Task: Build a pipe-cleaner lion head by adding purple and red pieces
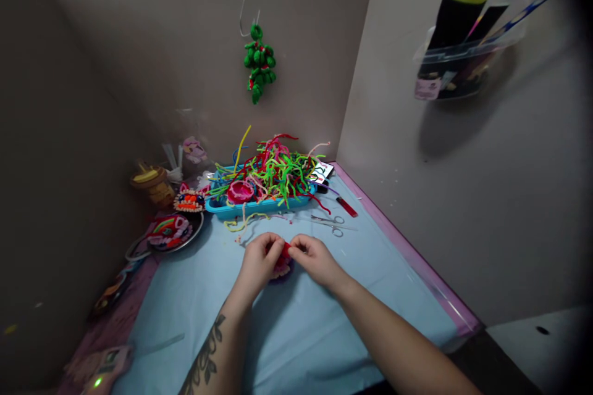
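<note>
Both hands meet at the middle of the blue-covered table (380,321), around a small round fuzzy piece (280,268) in red, pink and purple that looks made of pipe cleaners. My left hand (263,259) pinches its upper left side with thumb and forefinger. On the other side, my right hand (315,257) is closed in a pinch at the red upper edge. The fingers cover much of the piece. Beyond the hands lies a pair of scissors (336,226), with short loose pipe cleaners (245,225) to its left.
A blue tray (264,205) heaped with colourful pipe cleaners (287,170) stands at the back. A round dish (197,231) with fuzzy pieces is on the left, near a glue gun (104,370). A red cutter-like object (346,206) lies right. Grey partitions (185,31) enclose the table.
</note>
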### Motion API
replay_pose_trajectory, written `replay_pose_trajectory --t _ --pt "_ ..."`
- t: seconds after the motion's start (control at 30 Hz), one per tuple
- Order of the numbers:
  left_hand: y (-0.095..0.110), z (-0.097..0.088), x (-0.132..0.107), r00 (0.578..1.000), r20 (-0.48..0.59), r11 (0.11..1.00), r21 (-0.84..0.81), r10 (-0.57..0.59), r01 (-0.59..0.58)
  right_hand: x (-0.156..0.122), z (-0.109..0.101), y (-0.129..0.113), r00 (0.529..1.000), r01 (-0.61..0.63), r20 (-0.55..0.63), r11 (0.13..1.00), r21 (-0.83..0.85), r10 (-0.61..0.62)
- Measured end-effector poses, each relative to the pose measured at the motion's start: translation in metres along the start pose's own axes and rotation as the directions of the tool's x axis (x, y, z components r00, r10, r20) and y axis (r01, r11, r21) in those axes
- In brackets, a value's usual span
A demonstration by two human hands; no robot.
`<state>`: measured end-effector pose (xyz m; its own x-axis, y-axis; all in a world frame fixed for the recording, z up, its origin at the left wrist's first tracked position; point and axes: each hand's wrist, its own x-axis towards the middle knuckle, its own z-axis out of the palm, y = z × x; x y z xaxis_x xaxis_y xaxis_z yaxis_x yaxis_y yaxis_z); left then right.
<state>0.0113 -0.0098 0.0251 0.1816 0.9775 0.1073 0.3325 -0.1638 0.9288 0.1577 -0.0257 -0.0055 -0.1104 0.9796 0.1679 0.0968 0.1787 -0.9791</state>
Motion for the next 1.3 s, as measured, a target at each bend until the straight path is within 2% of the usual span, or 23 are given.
replay_pose_trajectory --t 0.13,0.33,0.53,0.77,0.9,0.97,1.0,1.07,1.17,1.3 --pt "-0.002 0.001 0.000 1.000 -0.008 0.999 0.053 0.003 -0.003 0.001 0.000 0.003 1.000 -0.008 -0.021 1.000 -0.025 0.008" --pt "-0.007 -0.009 0.005 0.996 0.064 0.986 0.154 0.054 -0.064 0.005 -0.002 0.008 0.997 -0.073 -0.032 0.997 0.013 0.073" --pt "-0.011 -0.014 0.006 0.994 0.074 0.968 0.230 0.082 -0.097 0.005 -0.001 0.008 0.997 -0.073 -0.036 0.996 0.043 0.075" --pt "-0.011 -0.019 0.007 0.997 0.028 0.975 0.209 0.075 -0.079 0.005 -0.002 0.012 0.996 -0.062 -0.065 0.994 0.088 0.068" --pt "-0.011 -0.040 0.010 0.988 -0.085 0.963 0.248 0.131 -0.106 0.005 -0.004 0.016 0.990 -0.060 -0.121 0.996 0.072 0.069" --pt "-0.015 -0.053 0.013 0.970 -0.160 0.927 0.355 0.185 -0.119 0.005 -0.005 0.017 0.989 -0.051 -0.135 0.997 0.060 0.059" --pt "-0.018 -0.058 0.015 0.966 -0.158 0.904 0.408 0.206 -0.126 0.005 -0.005 0.017 0.989 -0.047 -0.136 0.997 0.054 0.054" --pt "-0.026 -0.064 0.018 0.973 -0.084 0.874 0.462 0.214 -0.152 0.005 -0.004 0.016 0.991 -0.039 -0.124 0.999 0.034 0.043" --pt "-0.037 -0.063 0.022 0.980 0.041 0.876 0.441 0.196 -0.194 0.004 -0.003 0.014 0.996 -0.036 -0.088 0.999 -0.013 0.034" --pt "-0.045 -0.055 0.026 0.976 0.087 0.881 0.420 0.200 -0.218 0.003 -0.001 0.013 0.997 -0.051 -0.060 0.998 -0.033 0.049"
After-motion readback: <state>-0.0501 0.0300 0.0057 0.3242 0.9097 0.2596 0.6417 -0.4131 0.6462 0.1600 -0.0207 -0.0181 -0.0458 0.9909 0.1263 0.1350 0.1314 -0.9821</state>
